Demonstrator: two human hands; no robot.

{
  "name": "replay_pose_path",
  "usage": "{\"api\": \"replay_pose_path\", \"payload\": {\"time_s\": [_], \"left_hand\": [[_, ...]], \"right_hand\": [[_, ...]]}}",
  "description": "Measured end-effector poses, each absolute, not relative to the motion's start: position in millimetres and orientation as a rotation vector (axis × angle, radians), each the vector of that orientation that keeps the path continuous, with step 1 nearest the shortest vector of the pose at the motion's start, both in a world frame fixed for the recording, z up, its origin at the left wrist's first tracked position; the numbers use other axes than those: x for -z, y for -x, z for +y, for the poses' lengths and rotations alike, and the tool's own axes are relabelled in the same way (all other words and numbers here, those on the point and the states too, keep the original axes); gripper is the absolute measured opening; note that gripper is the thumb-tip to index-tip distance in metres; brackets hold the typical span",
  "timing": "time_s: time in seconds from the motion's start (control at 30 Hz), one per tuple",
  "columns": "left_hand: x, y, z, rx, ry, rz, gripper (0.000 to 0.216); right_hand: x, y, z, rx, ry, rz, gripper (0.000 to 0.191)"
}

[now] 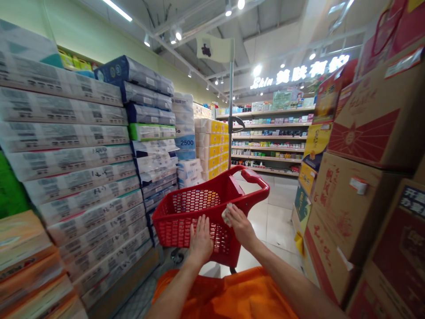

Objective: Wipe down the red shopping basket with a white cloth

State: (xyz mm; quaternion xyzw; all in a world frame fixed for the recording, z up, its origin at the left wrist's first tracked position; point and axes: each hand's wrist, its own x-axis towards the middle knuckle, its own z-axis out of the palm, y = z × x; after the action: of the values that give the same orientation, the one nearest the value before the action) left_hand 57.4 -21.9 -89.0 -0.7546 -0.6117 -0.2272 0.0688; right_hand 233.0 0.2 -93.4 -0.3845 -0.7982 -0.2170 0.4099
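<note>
A red plastic shopping cart basket (186, 208) stands in the aisle in front of me, tilted, with a red handle at its far end. My left hand (200, 241) lies flat against the basket's near wall, fingers stretched upward. My right hand (239, 225) rests on the basket's right rim and its fingers are closed on a small whitish cloth (227, 213). Orange fabric (232, 294) lies under my forearms at the bottom of the view.
Stacked packs of tissue paper (76, 177) wall the left side. Brown and red cartons (365, 177) pile up on the right. A pole with a small flag (230, 110) rises behind the basket. Shelves of goods (270, 137) stand at the far end beyond a tiled floor (279, 221).
</note>
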Motion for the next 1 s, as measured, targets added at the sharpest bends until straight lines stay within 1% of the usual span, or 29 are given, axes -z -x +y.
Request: {"api": "replay_pose_path", "payload": {"time_s": [0.1, 0.17, 0.23, 0.33, 0.43, 0.53, 0.6, 0.67, 0.83, 0.9, 1.0], "left_hand": [[81.7, -67.7, -16.8, 0.970, 2.250, -2.013, 0.062], [73.8, -73.1, -13.1, 1.099, 2.270, -2.027, 0.061], [64.3, -73.8, -9.8, 1.085, 2.315, -1.979, 0.063], [49.4, -65.9, -4.4, 0.874, 2.336, -1.989, 0.067], [38.1, -55.2, 3.0, 0.627, 2.332, -2.114, 0.070], [34.7, -48.7, 9.4, 0.416, 2.390, -2.211, 0.069], [37.5, -46.6, 11.3, 0.342, 2.415, -2.204, 0.069], [42.6, -45.4, 11.2, 0.321, 2.415, -2.156, 0.070], [49.4, -46.3, 4.8, 0.373, 2.416, -2.087, 0.071], [48.3, -47.4, 1.9, 0.402, 2.423, -2.082, 0.071], [46.5, -47.4, -1.4, 0.422, 2.423, -2.096, 0.070]], "right_hand": [[46.2, -230.7, 1.3, 0.441, 0.963, -1.851, 0.044], [20.9, -243.0, 5.0, 0.482, 0.980, -1.798, 0.045], [2.8, -265.7, 11.6, 0.587, 1.084, -1.738, 0.043], [-11.0, -295.5, 23.9, 0.671, 1.363, -1.677, 0.036], [-7.1, -286.6, 30.7, 0.614, 1.512, -1.795, 0.031], [7.4, -248.2, 31.4, 0.551, 1.391, -2.043, 0.030], [13.5, -233.3, 31.9, 0.559, 1.303, -2.150, 0.030], [12.0, -241.1, 33.2, 0.595, 1.331, -2.133, 0.032], [-2.8, -302.7, 38.2, 0.683, 1.514, -1.817, 0.030], [2.2, -300.2, 38.3, 0.691, 1.472, -1.810, 0.030], [19.2, -261.9, 33.1, 0.649, 1.309, -1.975, 0.031]]}}
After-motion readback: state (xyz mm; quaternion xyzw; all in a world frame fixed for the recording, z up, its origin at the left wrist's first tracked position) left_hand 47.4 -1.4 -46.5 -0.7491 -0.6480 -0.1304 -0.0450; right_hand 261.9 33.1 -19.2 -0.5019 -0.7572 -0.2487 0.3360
